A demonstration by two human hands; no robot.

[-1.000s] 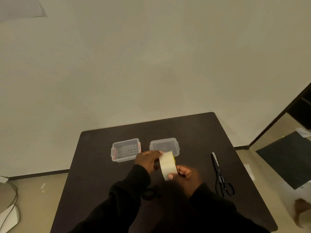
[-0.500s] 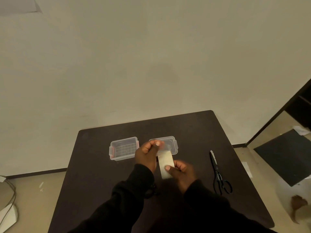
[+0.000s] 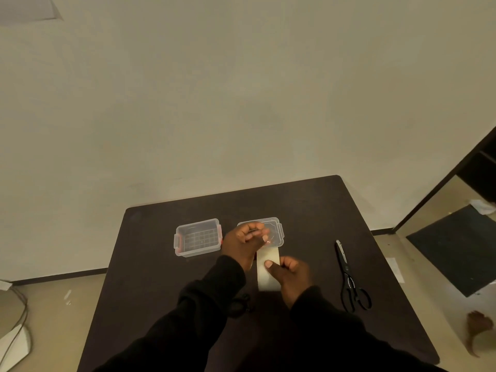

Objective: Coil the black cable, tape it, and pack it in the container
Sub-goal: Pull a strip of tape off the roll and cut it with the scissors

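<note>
- While both hands work above a dark table (image 3: 150,264), the right hand (image 3: 291,275) pinches a roll of pale tape (image 3: 267,272), thumb pressed on its outer face, and the left hand (image 3: 243,241) closes its fingertips on what seems to be the clear free end drawn up from the roll.
- The black cable (image 3: 241,304) lies on the table just under the left sleeve, apparently bunched into a coil; no tape is on it that can be seen, so taping looks to be the step in hand.
- Packing remains: the clear container (image 3: 198,237) stands open and empty beyond the hands, its lid (image 3: 276,232) beside it, partly behind the left hand.
- Black scissors (image 3: 349,280) lie well apart to the right, untouched.
- Most of the cable is hidden by the sleeve and lost against the dark tabletop; the strip of tape itself is barely visible.
</note>
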